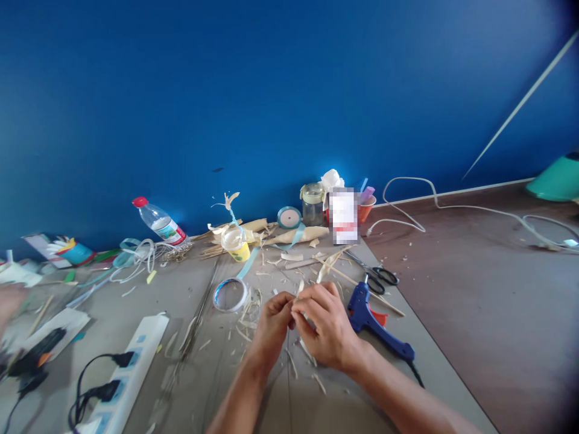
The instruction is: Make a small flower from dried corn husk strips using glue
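Note:
My left hand (274,322) and my right hand (326,325) meet above the table, fingers pinched together. Between the fingertips shows a small pale strip of dried husk (299,288). A thin wire (288,339) hangs below the left fingers; its upper end is hidden. To the right of my right hand lies a blue hot glue gun (383,330) with a red trigger. Black-handled scissors (373,277) rest behind it. A roll of tape (218,295) lies to the left of my hands, among husk scraps (248,313).
A yellow cup (239,251) holds a husk flower. Behind stand a glass jar (313,208) and a leaning water bottle (163,224). A power strip (151,339) with black plugs lies left. Another person's blurred hand (9,308) is at the left edge. A white cable (474,207) runs right.

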A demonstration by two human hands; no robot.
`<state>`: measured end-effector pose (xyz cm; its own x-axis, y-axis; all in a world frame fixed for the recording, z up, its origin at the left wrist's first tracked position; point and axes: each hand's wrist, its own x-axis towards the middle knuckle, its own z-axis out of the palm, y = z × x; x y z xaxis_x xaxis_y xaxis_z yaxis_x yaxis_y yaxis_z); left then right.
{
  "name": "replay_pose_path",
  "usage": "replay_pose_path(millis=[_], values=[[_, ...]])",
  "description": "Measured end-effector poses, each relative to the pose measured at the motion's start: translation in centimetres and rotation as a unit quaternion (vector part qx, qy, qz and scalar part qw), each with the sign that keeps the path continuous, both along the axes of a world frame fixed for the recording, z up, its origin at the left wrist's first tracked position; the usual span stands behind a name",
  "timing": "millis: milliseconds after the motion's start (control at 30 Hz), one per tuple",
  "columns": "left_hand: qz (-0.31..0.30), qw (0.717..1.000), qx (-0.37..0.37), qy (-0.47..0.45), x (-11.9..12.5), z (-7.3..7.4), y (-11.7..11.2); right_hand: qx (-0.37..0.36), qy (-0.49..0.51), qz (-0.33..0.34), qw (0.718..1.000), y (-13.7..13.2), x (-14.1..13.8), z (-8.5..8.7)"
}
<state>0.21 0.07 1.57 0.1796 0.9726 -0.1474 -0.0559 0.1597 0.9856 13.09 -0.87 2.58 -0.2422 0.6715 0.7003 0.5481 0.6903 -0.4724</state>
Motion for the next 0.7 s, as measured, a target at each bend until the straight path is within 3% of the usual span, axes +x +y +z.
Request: replay_pose_path(millis=[133,200,333,467,700], values=[[0.035,0.998,-0.032,-0.039,0.1,0.1,0.2,0.035,0.002,0.068,0.997,-0.8,-0.1,0.4],[0.035,0.996,-0.04,-0.068,0.1,0.0,0.2,0.03,0.036,0.069,0.997,-1.0,0.2,0.6],[0.023,0.985,-0.06,-0.159,0.1,-0.4,0.3,-0.033,0.141,-0.027,0.989,-0.2,1.2,0.8],[0.008,0.973,-0.071,-0.218,0.1,-0.8,0.5,-0.069,0.219,-0.078,0.97,1.1,1.8,0.4],[0.0,0.975,-0.08,-0.207,-0.3,-0.9,0.6,-0.149,0.231,-0.13,0.953,2.0,1.9,-0.4]])
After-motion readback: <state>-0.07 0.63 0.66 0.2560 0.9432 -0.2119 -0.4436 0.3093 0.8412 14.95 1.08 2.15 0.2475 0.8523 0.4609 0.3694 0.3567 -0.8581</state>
